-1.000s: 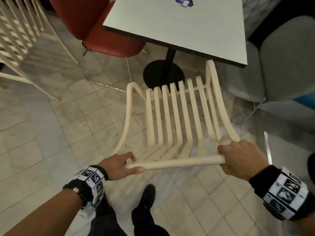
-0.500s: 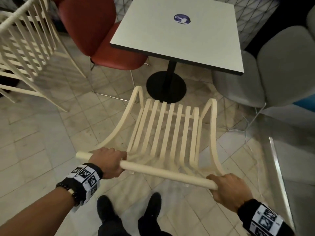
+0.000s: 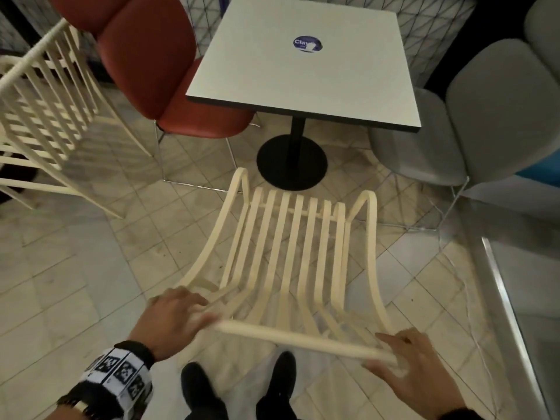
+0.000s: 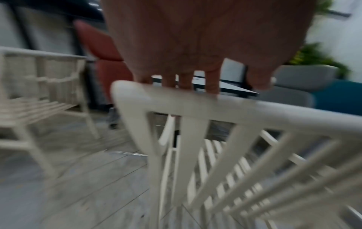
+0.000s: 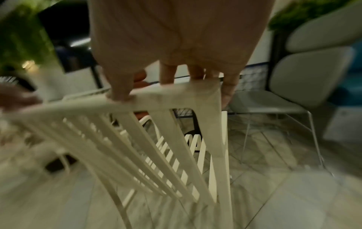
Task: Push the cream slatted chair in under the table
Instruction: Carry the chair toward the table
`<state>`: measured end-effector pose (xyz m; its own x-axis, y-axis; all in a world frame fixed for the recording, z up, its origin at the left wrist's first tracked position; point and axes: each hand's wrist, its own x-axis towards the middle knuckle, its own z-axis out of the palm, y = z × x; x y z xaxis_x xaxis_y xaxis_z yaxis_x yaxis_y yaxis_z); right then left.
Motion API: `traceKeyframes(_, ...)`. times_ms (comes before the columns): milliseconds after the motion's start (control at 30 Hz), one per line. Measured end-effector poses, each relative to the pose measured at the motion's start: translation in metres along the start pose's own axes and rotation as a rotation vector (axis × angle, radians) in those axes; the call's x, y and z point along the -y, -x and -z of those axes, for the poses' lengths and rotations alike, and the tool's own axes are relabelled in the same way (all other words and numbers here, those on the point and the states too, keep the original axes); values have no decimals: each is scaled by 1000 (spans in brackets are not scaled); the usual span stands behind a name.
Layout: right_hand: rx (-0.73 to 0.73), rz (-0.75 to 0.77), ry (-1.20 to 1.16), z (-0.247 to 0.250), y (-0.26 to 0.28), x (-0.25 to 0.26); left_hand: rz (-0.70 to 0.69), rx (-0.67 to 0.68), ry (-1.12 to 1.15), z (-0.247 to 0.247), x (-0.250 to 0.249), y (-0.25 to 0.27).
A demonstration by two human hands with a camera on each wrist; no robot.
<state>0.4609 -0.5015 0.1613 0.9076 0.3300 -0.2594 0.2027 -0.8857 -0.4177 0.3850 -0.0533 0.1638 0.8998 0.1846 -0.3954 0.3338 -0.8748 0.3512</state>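
Note:
The cream slatted chair (image 3: 291, 253) stands on the tiled floor in front of me, its seat front close to the black base (image 3: 292, 165) of the white square table (image 3: 303, 71). My left hand (image 3: 178, 313) lies over the left end of the chair's top rail (image 4: 195, 105) with its fingers (image 4: 211, 83) spread and fairly straight. My right hand (image 3: 403, 356) touches the rail's right end with its fingers loosely extended; in the right wrist view the thumb (image 5: 119, 93) rests on the rail (image 5: 166, 96). Both hands are motion-blurred.
A red chair (image 3: 169, 71) is tucked at the table's left side and a grey chair (image 3: 485, 116) at its right. A second cream slatted chair (image 3: 45, 116) stands far left. A metal edge (image 3: 500, 298) runs along the right. My shoes (image 3: 239, 386) are just behind the chair.
Both hands gripped the top rail before; now their fingers have loosened and straightened on it. The chair has turned to face the table squarely.

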Motion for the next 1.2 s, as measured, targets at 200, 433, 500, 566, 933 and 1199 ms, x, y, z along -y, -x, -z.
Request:
traceKeyframes(200,182,-1044,-821,12,-16,9,586,2,224,9,22,-8)
traceKeyframes(433,337,-1125,-879,3,-53,-12,851,146,444,14,26,-45)
traceKeyframes(500,336,-1092,-829,5,-60,-13,851,191,417,18,21,-52)
traceKeyframes(566,277,-1073,-855,12,-72,-14,847,166,400,26,16,-64)
traceKeyframes(933,121,-1000,-949,56,-203,-13,800,57,458,77,-7,-189)
traceKeyframes(1199,114,-937,-787,76,-280,-6,716,87,397,110,-16,-263)
